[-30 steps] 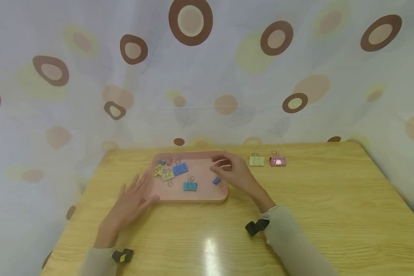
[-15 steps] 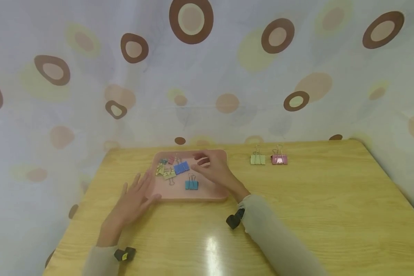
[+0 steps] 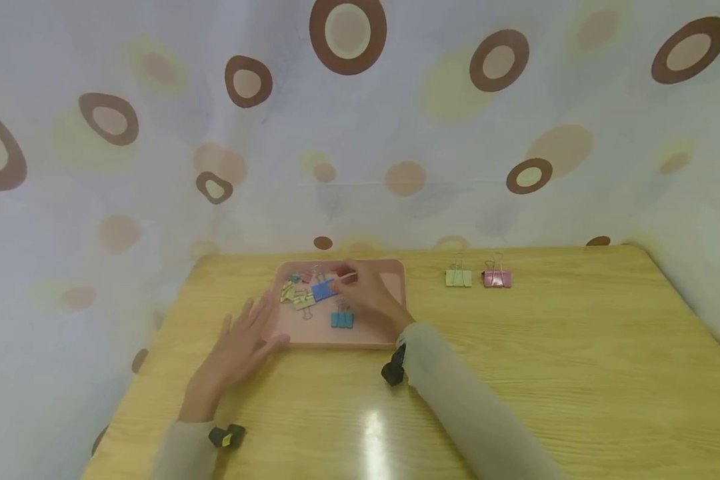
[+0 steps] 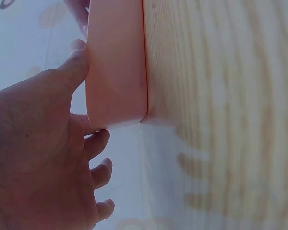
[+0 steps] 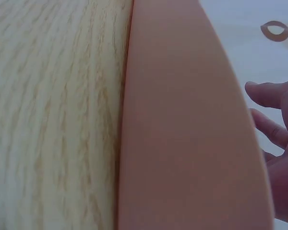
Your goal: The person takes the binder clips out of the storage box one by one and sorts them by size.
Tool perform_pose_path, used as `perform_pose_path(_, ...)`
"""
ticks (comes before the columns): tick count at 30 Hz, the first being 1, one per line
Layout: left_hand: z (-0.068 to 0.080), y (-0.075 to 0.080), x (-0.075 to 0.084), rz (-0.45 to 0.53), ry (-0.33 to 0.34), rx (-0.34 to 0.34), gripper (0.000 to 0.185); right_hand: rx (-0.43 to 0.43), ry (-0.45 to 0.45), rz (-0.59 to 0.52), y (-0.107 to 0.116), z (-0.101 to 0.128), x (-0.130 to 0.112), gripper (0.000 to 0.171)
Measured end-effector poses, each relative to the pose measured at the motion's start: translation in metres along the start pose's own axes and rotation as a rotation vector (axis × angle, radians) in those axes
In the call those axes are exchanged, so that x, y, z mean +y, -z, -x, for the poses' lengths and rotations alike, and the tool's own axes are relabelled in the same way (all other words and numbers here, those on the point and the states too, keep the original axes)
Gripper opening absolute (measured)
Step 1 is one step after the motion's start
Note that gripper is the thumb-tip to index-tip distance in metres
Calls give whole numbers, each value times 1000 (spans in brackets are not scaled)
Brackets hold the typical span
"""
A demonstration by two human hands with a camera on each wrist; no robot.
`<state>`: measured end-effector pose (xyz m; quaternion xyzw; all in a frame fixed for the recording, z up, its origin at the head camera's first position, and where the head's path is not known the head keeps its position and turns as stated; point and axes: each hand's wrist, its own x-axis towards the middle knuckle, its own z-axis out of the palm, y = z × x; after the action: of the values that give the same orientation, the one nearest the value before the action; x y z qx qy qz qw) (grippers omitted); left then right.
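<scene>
A pink tray [image 3: 336, 344] lies on the wooden table and holds several binder clips. Among them are a blue clip [image 3: 322, 291], a teal clip [image 3: 342, 319] and yellow clips [image 3: 303, 301]. My right hand [image 3: 366, 293] reaches over the tray, its fingertips at the blue clip; no grip shows. The right wrist view has the tray wall [image 5: 182, 134] close up and loosely spread fingers [image 5: 266, 96] holding nothing. My left hand [image 3: 240, 343] lies flat on the table at the tray's near left corner. Its thumb [image 4: 77, 62] touches the tray wall [image 4: 115, 72].
A pale green clip [image 3: 459, 277] and a pink clip [image 3: 497, 279] stand side by side on the table [image 3: 546, 360], right of the tray near the back edge. A curtain with brown rings hangs behind and to the left.
My right hand has moved left across the tray, from its right end to the blue clip. The left hand has stayed at the tray's corner.
</scene>
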<state>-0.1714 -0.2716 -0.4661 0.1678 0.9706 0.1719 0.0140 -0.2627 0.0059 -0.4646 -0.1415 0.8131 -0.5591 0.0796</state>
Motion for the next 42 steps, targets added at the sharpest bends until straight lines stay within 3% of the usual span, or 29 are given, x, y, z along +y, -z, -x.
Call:
perform_pose_path(16, -4, 0, 0, -3, 0, -5, 81, -97, 20, 58, -6, -23, 12, 45)
perform_pose_path(30, -4, -8, -1, -9, -3, 1, 82, -106, 69, 225, -9, -30, 20, 34)
perform_pose_path(33, -2, -8, 0, -6, 5, -2, 81, -121, 91, 221, -6, -30, 21, 32)
perform_pose_path(42, -2, -1, 4, -23, -8, -3, 81, -128, 18, 107, 6, -24, 16, 31)
